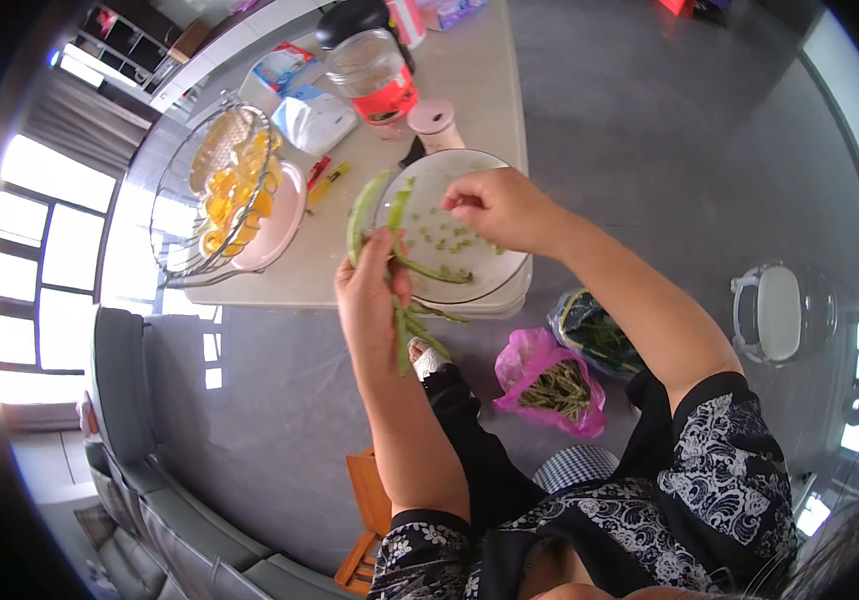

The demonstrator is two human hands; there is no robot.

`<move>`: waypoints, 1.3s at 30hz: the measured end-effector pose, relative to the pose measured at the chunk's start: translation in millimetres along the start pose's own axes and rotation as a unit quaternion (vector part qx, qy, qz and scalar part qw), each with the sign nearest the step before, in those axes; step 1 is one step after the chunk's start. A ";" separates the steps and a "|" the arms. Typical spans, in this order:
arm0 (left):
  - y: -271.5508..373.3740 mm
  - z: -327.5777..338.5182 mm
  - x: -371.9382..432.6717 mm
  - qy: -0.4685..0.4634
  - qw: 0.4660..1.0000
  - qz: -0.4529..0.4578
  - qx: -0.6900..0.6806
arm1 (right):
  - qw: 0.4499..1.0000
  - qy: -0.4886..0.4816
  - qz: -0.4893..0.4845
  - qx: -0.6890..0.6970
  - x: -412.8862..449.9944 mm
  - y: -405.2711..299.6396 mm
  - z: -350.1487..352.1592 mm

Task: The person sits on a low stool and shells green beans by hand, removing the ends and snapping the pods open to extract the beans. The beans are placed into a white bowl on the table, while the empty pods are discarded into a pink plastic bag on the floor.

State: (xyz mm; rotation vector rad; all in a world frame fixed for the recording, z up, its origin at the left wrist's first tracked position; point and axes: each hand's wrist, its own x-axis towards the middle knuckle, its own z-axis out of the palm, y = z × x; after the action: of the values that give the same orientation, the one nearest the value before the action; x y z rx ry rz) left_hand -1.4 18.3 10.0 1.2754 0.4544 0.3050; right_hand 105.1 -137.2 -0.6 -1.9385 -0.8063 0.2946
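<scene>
My left hand [371,301] grips a bunch of green bean pods [360,214]; some stick up past the thumb and others hang below the palm toward the wrist. Over the right part of a round white dish [433,171] is my right hand [510,211], its fingers curled together. I see nothing between those fingertips, though a small piece could be hidden there. Several loose green beans or short cut pieces [440,244] lie scattered in the dish. One long pod from the left hand reaches across the dish's near side.
A pink cup [437,124], a clear jar [373,79], a wire basket [268,124] and a pink bowl [290,217] stand on the table [324,289]. Below, a pink plastic bag [523,352] holds pods, beside a clear bag of greens [598,330]. A grey sofa [196,529] is at lower left.
</scene>
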 end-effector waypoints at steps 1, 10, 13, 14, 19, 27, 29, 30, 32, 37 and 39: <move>-1.7 -0.8 1.6 -0.010 1.000 -0.007 0.007 | 1.000 0.010 0.009 0.004 -0.4 9.1 3.7; -23.2 -23.1 14.8 -0.285 0.850 -0.123 -0.426 | 0.994 0.060 -0.087 0.038 -23.7 37.7 -32.8; -24.6 -15.1 3.5 -0.257 0.834 -0.114 -0.475 | 0.978 0.133 -0.057 0.153 -31.0 78.4 -57.7; -21.3 -15.7 2.8 -0.266 0.828 -0.121 -0.478 | 0.957 0.150 0.010 0.249 -34.1 93.9 -64.1; 15.6 8.1 -14.7 -0.226 0.826 -0.093 -0.507 | 0.933 0.175 0.196 0.244 -45.1 194.8 -49.5; 19.4 45.6 -15.4 -0.260 0.831 -0.154 -0.468 | 0.916 -0.007 0.387 0.105 -71.5 322.8 62.8; 18.5 42.0 -18.4 -0.239 0.835 -0.147 -0.473 | 0.914 -0.020 0.394 0.095 -66.0 330.7 77.2; 18.3 40.7 -20.7 -0.231 0.838 -0.143 -0.473 | 0.913 -0.033 0.397 0.083 -60.4 330.4 83.9; 9.2 42.8 -21.0 -0.217 0.841 -0.148 -0.474 | 0.913 -0.025 0.397 0.094 -50.7 332.5 90.0; -0.4 47.4 -17.1 -0.188 0.841 -0.161 -0.481 | 0.928 -0.071 0.351 0.099 -36.5 338.9 91.1; 2.9 46.1 -19.8 -0.180 0.843 -0.160 -0.481 | 0.926 -0.301 0.227 0.025 -39.8 325.5 87.9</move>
State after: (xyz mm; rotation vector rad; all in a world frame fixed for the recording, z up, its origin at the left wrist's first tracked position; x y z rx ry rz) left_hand 3.9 -29.0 26.1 0.2351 0.1288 -0.0198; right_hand 163.4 -199.7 -329.2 -1.9862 -0.7023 1.2245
